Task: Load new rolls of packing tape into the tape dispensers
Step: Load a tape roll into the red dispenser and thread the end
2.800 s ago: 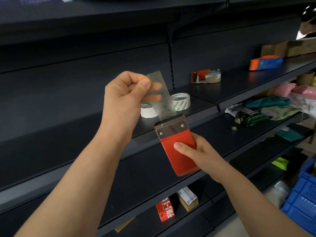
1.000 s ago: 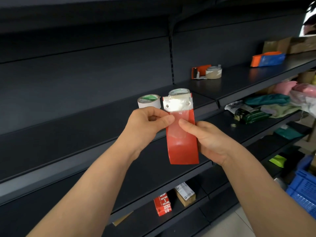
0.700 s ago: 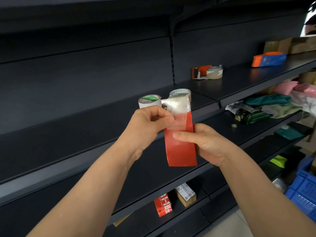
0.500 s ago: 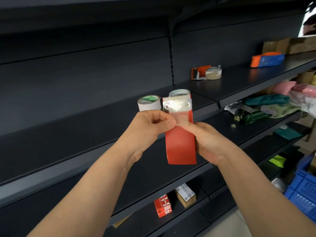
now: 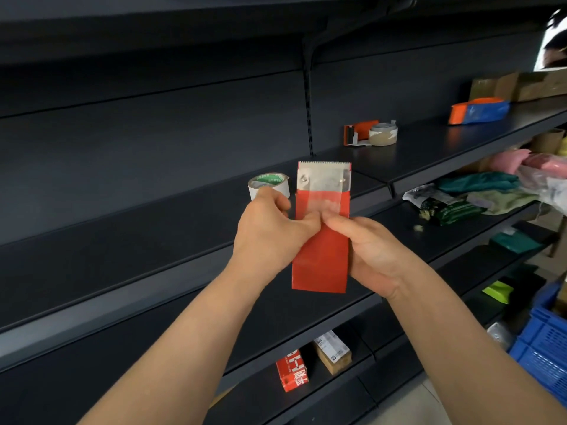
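Observation:
I hold a red tape dispenser [image 5: 320, 259] upright in front of the dark shelf, its serrated metal blade [image 5: 324, 176] at the top. A strip of clear tape lies flat over the blade and upper red face. My right hand [image 5: 372, 256] grips the dispenser's right side, thumb pressing on the front. My left hand [image 5: 270, 234] touches the left edge, its thumb and finger pinching at the tape's lower end. A white roll of tape [image 5: 269, 184] with green print stands on the shelf behind my left hand, partly hidden.
Another red dispenser with a brown roll [image 5: 371, 134] lies on the shelf to the right, an orange-and-blue packet [image 5: 478, 110] beyond it. Bagged goods [image 5: 478, 194] fill the lower right shelf. Small boxes [image 5: 313, 360] sit below. A blue crate [image 5: 543, 342] stands at far right.
The pulled-out tape strip has been laid down over the blade and red face. My left hand dropped from above the dispenser to its front, and both thumbs slid lower.

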A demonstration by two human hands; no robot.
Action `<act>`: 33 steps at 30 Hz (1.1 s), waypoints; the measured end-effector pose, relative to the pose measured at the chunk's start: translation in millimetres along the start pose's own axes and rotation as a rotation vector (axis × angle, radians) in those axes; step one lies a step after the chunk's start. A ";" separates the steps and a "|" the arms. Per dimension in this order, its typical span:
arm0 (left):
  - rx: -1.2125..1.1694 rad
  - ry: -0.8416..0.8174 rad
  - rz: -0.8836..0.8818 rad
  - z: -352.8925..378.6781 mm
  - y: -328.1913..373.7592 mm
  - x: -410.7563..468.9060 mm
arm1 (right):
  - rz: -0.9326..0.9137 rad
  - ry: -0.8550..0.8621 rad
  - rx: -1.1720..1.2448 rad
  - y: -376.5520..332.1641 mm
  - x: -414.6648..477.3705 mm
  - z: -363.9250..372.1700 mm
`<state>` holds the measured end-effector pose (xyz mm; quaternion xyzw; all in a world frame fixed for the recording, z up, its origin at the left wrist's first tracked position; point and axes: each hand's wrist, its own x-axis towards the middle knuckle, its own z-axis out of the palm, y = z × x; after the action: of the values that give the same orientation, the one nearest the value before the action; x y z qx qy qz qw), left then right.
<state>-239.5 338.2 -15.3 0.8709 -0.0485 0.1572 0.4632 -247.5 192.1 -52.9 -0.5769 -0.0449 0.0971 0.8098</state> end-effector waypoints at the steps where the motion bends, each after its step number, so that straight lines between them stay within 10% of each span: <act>1: -0.071 -0.028 -0.056 -0.2 0.3 1.4 | 0.000 -0.020 0.033 -1.1 -0.8 -1.4; 8: -0.407 -0.267 -0.274 -0.7 -6.3 2.9 | 0.008 -0.201 0.145 4.3 -4.8 -18.7; 14: -0.493 -0.337 -0.291 7.7 -2.1 2.6 | -0.020 -0.032 0.166 -7.5 -3.4 -44.8; 33: -0.456 -0.296 -0.019 158.5 95.2 91.7 | -0.074 0.606 -1.278 -94.7 27.0 -186.0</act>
<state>-138.4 159.6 6.6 0.7578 -0.1419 0.0089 0.6368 -176.8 -4.3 -26.0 -0.9390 0.1144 -0.1408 0.2921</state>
